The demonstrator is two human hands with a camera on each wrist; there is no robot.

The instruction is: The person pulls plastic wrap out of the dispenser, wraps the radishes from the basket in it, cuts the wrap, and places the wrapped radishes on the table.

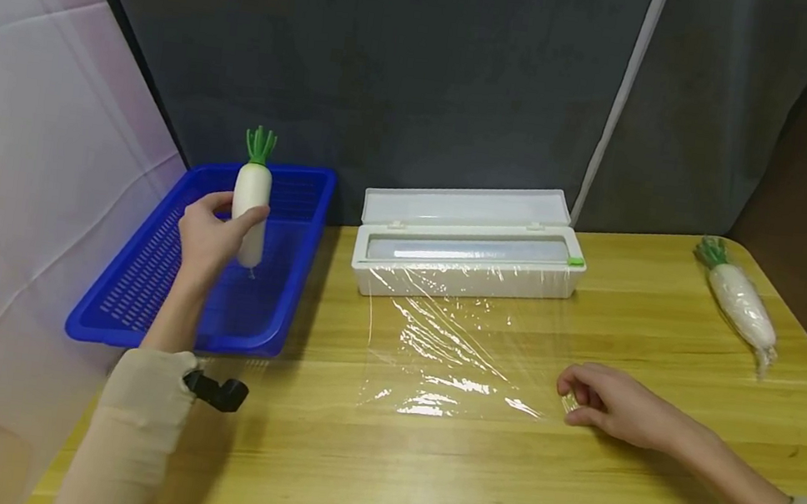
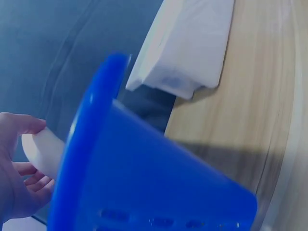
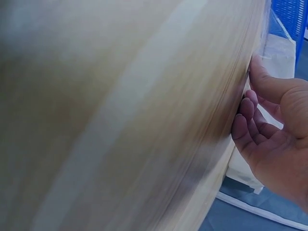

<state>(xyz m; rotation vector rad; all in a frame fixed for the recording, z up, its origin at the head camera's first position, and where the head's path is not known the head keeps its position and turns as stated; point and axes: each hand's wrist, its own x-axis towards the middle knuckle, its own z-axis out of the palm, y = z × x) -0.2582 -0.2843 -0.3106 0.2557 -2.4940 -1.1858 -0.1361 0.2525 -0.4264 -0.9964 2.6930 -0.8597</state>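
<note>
Over the blue basket my left hand (image 1: 212, 235) grips a white radish (image 1: 253, 187) upright, its cut green stems on top. The left wrist view shows that hand's (image 2: 21, 173) thumb and fingers around the radish's pale body (image 2: 44, 151). A sheet of cling film (image 1: 447, 358) runs from the open white dispenser box (image 1: 468, 281) toward me and lies over the table. At its near right corner my right hand (image 1: 615, 402) pinches the film's edge between thumb and curled fingers. In the right wrist view this hand (image 3: 274, 125) sits low against the table.
The blue basket (image 1: 306, 274) stands at the left, beside the fabric side wall. A second radish (image 1: 737, 301), wrapped in film, lies at the far right of the wooden table (image 1: 420, 489). A dark cloth (image 1: 396, 66) hangs behind. The dispenser's lid (image 1: 465, 205) is raised.
</note>
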